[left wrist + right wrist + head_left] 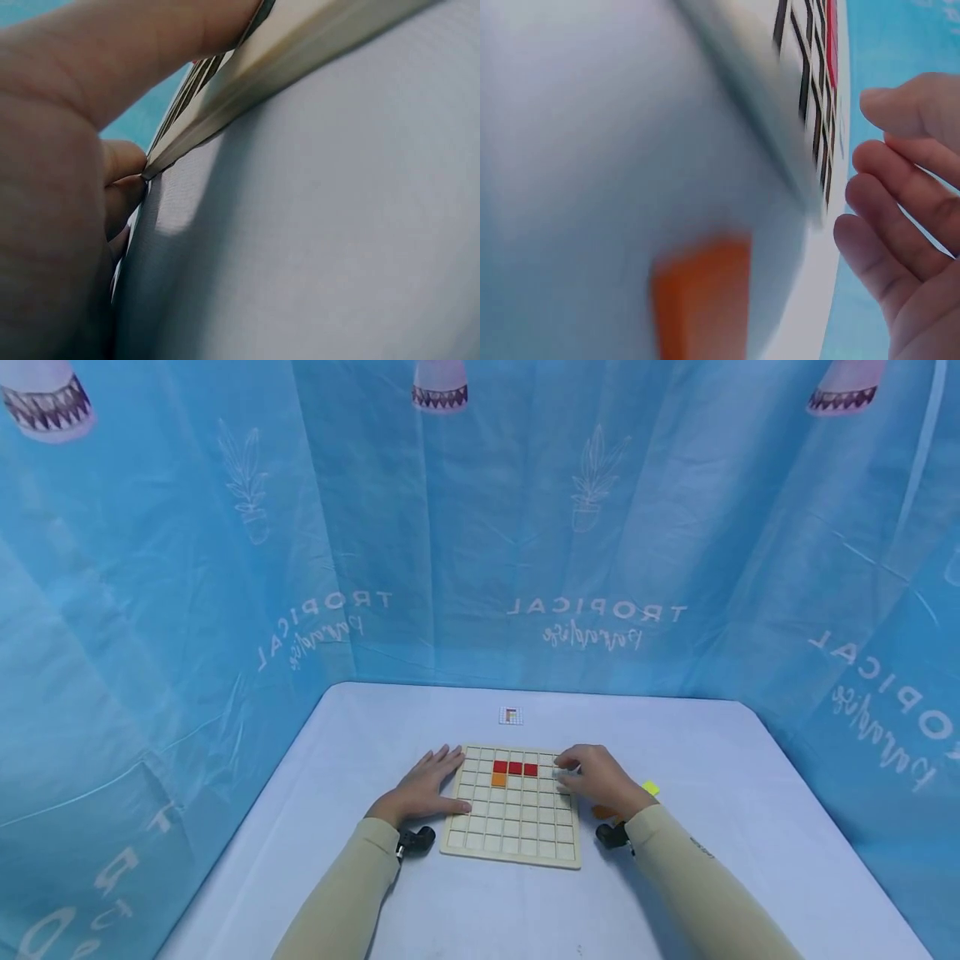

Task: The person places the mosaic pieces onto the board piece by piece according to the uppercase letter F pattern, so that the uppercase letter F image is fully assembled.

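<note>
A square wooden board (510, 857) with a grid of shallow cells lies on the table. Three red square tiles (515, 768) sit side by side in an upper row, and an orange tile (498, 780) is below the leftmost one. My left hand (422, 787) rests at the board's left side, fingers spread along the edge and thumb over the grid. Over the board's right edge hovers my right hand (595, 774), its fingers loosely bent and thumb apart, with nothing between them in the right wrist view.
Behind the board lies a small card (512, 716) printed with a coloured grid pattern. Right of the board, partly hidden by my right hand and wrist, are orange pieces (705, 300) and a yellow piece (650, 787). Blue curtains (480, 527) enclose the white table (465, 910).
</note>
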`<act>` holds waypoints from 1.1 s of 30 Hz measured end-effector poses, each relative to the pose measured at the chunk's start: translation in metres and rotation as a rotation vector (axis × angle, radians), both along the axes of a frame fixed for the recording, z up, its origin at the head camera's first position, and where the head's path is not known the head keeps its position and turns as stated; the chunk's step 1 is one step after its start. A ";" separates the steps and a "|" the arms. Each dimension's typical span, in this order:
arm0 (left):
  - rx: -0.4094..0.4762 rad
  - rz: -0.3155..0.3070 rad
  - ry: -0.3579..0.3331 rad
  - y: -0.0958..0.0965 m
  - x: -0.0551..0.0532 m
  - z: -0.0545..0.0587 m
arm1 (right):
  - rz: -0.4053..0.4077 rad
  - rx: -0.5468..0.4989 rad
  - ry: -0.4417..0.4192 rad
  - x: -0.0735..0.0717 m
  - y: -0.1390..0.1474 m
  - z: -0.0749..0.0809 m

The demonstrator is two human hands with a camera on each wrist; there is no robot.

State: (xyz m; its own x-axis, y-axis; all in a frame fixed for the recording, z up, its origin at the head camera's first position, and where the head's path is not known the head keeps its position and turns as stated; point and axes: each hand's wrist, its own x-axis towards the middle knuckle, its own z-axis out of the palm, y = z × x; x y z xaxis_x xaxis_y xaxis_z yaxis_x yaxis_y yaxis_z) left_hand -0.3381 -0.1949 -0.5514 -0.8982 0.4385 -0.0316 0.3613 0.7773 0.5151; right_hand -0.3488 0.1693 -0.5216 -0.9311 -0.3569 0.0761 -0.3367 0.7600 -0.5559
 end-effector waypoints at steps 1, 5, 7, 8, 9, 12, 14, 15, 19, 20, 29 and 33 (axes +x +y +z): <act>0.002 0.002 0.000 0.000 0.000 0.000 | -0.005 0.008 -0.001 0.000 0.006 0.000; 0.002 0.011 -0.001 -0.001 0.000 -0.001 | -0.020 0.032 -0.018 0.006 0.025 0.000; -0.002 0.010 0.000 -0.002 0.000 -0.001 | -0.030 0.033 -0.045 0.011 0.033 0.002; -0.004 0.010 0.001 -0.002 0.000 -0.002 | -0.029 0.032 -0.057 0.014 0.037 0.002; -0.004 0.010 0.002 -0.002 -0.001 -0.002 | -0.031 0.030 -0.074 0.017 0.040 0.002; -0.002 0.012 0.001 -0.001 0.000 -0.001 | 0.001 0.010 -0.116 0.026 0.049 0.003; 0.001 0.014 0.000 -0.001 0.000 -0.001 | 0.032 -0.019 -0.147 0.032 0.054 0.002; 0.002 0.015 0.000 -0.001 0.000 -0.001 | 0.047 -0.028 -0.160 0.034 0.056 0.001; 0.002 0.019 -0.003 0.000 0.001 0.000 | 0.096 -0.039 -0.168 0.041 0.061 -0.003; 0.001 0.020 -0.004 0.000 0.000 0.001 | 0.105 -0.029 -0.157 0.042 0.062 -0.003; -0.005 0.018 -0.003 0.002 0.000 0.000 | 0.077 -0.038 -0.127 0.043 0.064 -0.008; -0.003 0.018 -0.001 0.003 0.000 0.000 | 0.046 -0.038 -0.124 0.044 0.063 -0.010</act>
State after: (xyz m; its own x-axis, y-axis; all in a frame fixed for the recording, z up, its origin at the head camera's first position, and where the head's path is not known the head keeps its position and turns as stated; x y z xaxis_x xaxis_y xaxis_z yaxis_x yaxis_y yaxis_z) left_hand -0.3378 -0.1923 -0.5516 -0.9059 0.4223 -0.0336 0.3470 0.7852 0.5128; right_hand -0.3051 0.2326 -0.5319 -0.9168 -0.3986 -0.0242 -0.2977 0.7228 -0.6237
